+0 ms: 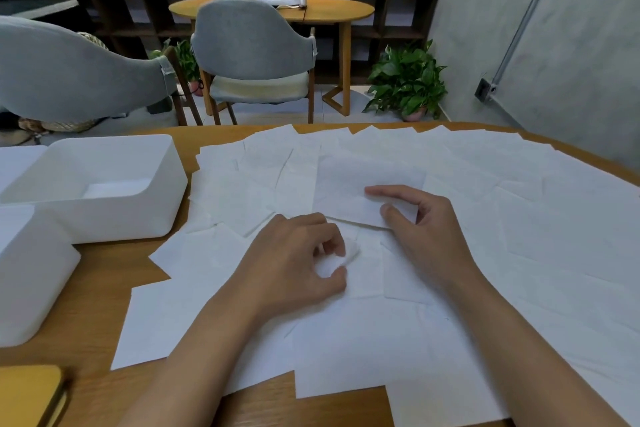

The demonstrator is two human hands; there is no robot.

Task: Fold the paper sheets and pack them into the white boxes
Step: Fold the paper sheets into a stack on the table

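Observation:
Several white paper sheets (519, 236) lie spread over the wooden table (93, 288). At the middle, one sheet (349, 198) is partly folded. My right hand (419, 229) pinches its near right corner between thumb and fingers. My left hand (298, 260) has its fingers curled round the raised corner of a paper sheet (349, 253) just left of it. An open white box (104, 184) stands at the left with some white paper inside. A second white box (31, 274) stands nearer, at the left edge.
A yellow-covered notebook (27, 392) lies at the near left corner. Beyond the table stand two grey chairs (252, 45), an oval wooden table (329, 10) and potted plants (408, 83). A grey wall (554, 28) rises at the right.

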